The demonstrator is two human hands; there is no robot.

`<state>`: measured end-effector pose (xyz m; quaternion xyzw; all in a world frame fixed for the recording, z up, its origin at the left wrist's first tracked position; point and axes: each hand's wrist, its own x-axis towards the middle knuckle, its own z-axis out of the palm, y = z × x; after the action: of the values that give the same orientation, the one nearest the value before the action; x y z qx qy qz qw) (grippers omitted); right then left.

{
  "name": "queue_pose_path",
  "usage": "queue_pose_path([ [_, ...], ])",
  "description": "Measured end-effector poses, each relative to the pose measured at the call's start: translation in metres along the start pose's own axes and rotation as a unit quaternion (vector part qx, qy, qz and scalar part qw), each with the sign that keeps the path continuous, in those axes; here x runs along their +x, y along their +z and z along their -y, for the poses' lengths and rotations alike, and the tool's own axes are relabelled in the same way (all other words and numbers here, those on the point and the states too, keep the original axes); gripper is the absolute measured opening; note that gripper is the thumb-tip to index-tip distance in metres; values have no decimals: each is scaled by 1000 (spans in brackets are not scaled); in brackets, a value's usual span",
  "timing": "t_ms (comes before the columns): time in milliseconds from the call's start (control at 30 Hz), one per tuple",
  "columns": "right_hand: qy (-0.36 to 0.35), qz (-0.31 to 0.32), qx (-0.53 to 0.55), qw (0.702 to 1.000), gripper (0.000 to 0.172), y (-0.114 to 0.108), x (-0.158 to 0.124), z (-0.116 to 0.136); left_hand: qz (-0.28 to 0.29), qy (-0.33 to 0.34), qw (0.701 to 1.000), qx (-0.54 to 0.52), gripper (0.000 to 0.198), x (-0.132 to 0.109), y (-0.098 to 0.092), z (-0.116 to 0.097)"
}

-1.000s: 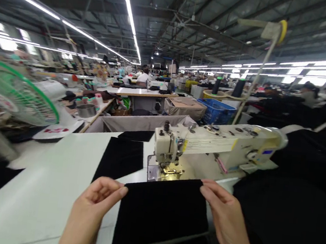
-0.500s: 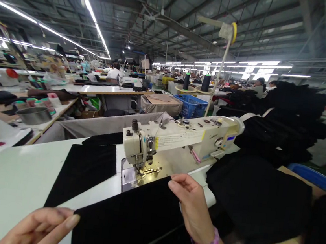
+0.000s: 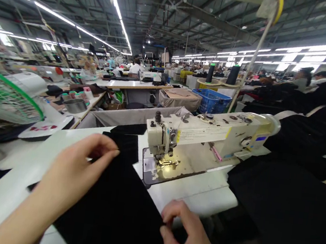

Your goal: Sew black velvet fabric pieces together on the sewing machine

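Observation:
A piece of black fabric (image 3: pixel 119 207) stretches between my two hands, over the front of the white table. My left hand (image 3: pixel 86 168) pinches its far left corner between thumb and fingers. Lower down on the right, my right hand (image 3: pixel 182 231) pinches another part of the edge, close to the table's front. Just beyond the cloth stands a white sewing machine (image 3: pixel 203 133), its needle area lit and apart from the fabric. More black fabric (image 3: pixel 129 141) lies on the table left of the machine head, partly covered by the held piece.
Large stacks of black fabric (image 3: pixel 284 200) fill the right side. A green-rimmed fan (image 3: pixel 8 95) stands at the left. Behind the machine are a blue basket (image 3: pixel 213 100), thread cones (image 3: pixel 232 74) and a thin pole (image 3: pixel 251 65). Other people sit farther back.
My left hand has risen and moved away from me with its corner of the fabric. My right hand has dropped nearer, so the edge now slants. The view has turned left.

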<state>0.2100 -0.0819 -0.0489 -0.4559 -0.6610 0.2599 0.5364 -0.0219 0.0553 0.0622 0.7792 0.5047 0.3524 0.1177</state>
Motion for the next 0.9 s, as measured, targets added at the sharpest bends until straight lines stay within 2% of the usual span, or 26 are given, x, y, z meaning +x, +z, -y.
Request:
queue_pose_path([
  [67,-63,42,-11,997,25,11,-13,-14,124,4,991,-46,8,24,35,4],
  [100,-87,49,-17,995,25,16,-19,-23,156,2,986,-57,4,32,56,10],
  [200,-124,46,-78,988,32,21,-29,-48,186,-13,980,-77,10,38,119,31],
  [233,-139,47,-108,983,34,20,-31,-55,186,-18,979,-82,13,35,134,37],
  [300,-172,53,-164,970,34,15,-32,-62,183,-22,978,-94,14,28,153,46],
  [433,-200,56,-208,956,28,5,-30,-61,185,-15,976,-114,12,22,161,52],
  [567,-184,31,-240,953,22,5,-25,-60,182,-35,975,-121,10,33,172,57],
  [733,-188,22,-228,955,29,8,-19,-68,172,-73,977,-99,14,46,188,62],
  [900,-185,25,-227,956,33,9,-17,-72,168,-79,981,-63,15,50,187,59],
])
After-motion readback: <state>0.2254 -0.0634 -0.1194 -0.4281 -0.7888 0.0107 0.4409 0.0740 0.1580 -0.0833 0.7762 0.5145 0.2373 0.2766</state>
